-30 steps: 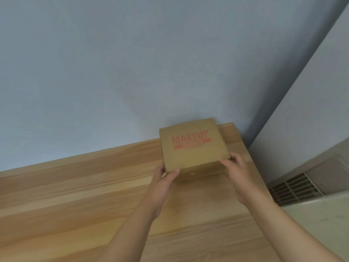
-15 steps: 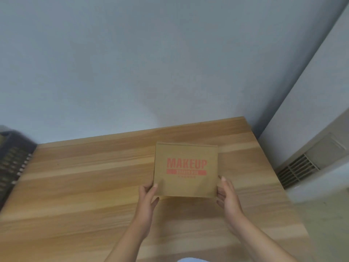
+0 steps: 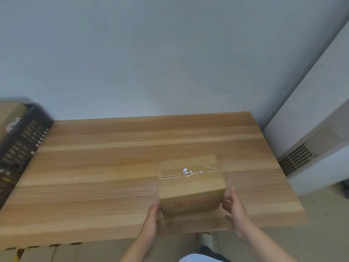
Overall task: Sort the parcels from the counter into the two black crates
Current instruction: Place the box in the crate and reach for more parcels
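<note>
While the parcel (image 3: 190, 184) is held between both grips over the near right part of the counter (image 3: 105, 167), its taped seam faces up and its blurred red print faces the person. The left grip (image 3: 151, 220) presses straight fingers against the lower left side. The right grip (image 3: 234, 208) lies along the right side, fingers straight and pointing away, thumb at the lower corner. Whether the parcel touches the counter cannot be told. A black crate (image 3: 20, 140) stands at the counter's left end.
</note>
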